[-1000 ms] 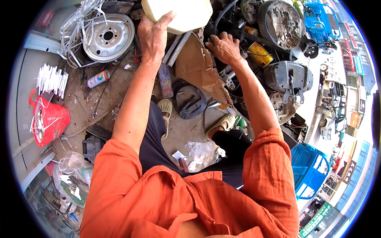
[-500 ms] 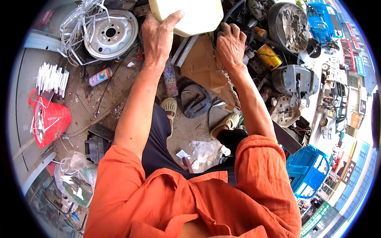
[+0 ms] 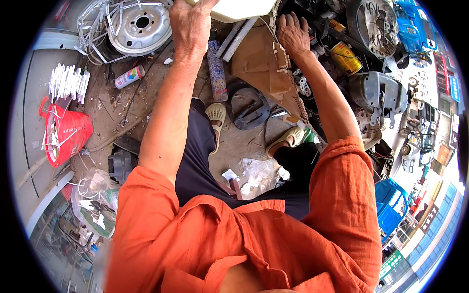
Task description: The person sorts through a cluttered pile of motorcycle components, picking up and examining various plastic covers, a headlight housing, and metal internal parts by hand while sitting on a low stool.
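My left hand [image 3: 189, 30] is closed on the near left edge of a cream plastic container [image 3: 239, 9], which is cut off by the top of the view. My right hand [image 3: 293, 35] lies apart from the container, back up and fingers a little spread, with nothing seen in it. It rests at the far edge of a torn brown cardboard box [image 3: 259, 61], beside dark, greasy parts. What its fingertips touch is hard to make out. Two grey metal bars [image 3: 238, 39] lean between the container and the cardboard.
A yellow can [image 3: 346, 58], a black housing [image 3: 378, 95] and a round drum-like part [image 3: 372, 27] crowd the right side. At left lie a wheel rim [image 3: 139, 30], a spray can [image 3: 130, 77] and a red bucket [image 3: 69, 132]. A black round cover [image 3: 248, 105] sits near my feet.
The container and my left hand have moved up toward the top edge. My right hand has shifted right and slightly up, its fingers more outstretched, uncovering more of the cardboard.
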`<state>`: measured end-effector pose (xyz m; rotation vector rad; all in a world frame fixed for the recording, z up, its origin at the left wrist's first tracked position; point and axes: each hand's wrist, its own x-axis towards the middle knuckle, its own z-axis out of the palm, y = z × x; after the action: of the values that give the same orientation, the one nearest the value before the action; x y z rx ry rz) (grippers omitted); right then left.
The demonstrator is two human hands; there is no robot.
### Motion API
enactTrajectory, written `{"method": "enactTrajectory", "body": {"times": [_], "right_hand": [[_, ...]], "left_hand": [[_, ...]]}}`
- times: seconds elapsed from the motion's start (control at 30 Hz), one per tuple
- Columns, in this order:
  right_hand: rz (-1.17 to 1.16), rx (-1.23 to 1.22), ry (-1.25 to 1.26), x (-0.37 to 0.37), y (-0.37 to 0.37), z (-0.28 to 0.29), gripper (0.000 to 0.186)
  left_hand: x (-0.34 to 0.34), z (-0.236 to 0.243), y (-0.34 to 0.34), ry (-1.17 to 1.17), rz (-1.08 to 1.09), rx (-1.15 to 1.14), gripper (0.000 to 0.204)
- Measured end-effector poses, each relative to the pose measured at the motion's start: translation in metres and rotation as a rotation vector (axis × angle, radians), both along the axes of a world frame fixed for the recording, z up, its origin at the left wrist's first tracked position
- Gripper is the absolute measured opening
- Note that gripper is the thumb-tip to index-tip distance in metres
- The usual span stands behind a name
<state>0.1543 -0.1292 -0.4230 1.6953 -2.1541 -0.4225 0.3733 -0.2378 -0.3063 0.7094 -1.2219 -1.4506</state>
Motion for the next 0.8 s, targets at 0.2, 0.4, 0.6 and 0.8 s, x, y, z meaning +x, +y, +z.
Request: {"method": "enactTrajectory", "body": {"times": [0.2,0.4,0.6,0.8], "right_hand": [[-0.019,0.106,-0.064,-0.023,-0.019,-0.003,0.042],[0.026,0.266,0.102,-0.001,0.006,0.01,0.036],[-0.097,0.238,-0.123,-0.01,-0.015,0.02,0.031],[0.124,-0.067,-0.446,0.054,0.068,0.096,0.027]], "left_hand": [[-0.005,0.002,0.002,0.051,-0.037,0.095,0.05],[0.0,0.007,0.003,0.057,-0.124,0.077,0.052],[-0.009,0.007,0.01,-0.107,-0.086,-0.035,0.049],[-0.02,0.01,0.029,-0.239,-0.045,-0.144,0.045]]}}
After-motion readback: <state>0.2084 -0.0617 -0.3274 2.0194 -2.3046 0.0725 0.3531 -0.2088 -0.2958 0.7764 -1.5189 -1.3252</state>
